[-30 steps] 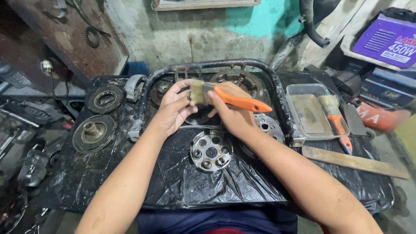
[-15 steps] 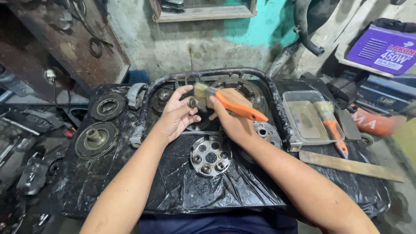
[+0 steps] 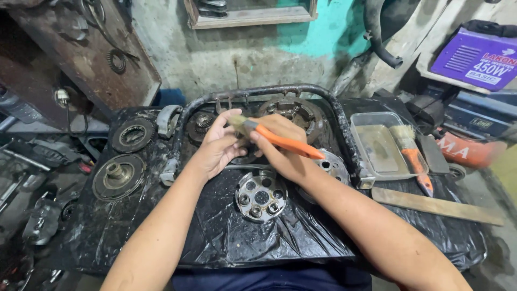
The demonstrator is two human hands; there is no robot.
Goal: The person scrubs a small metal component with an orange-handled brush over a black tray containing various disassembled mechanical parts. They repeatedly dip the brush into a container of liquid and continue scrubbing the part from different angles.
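Observation:
My right hand grips a paintbrush with an orange handle; its pale bristles point left, against my left hand. My left hand is cupped around a small dark metal part, mostly hidden by the fingers and the brush. Both hands hover over a black tray with a tubular metal rim. Just below them lies a round silver clutch plate with several holes. Another silver plate is partly hidden behind my right wrist.
Black plastic sheeting covers the work surface. Two round clutch parts lie at left. A clear tub with a second orange-handled brush stands at right, beside a wooden strip. A purple box sits far right.
The brush has tilted down and slid lower across the part in my left hand. The hands stayed close together and dropped slightly toward the tray.

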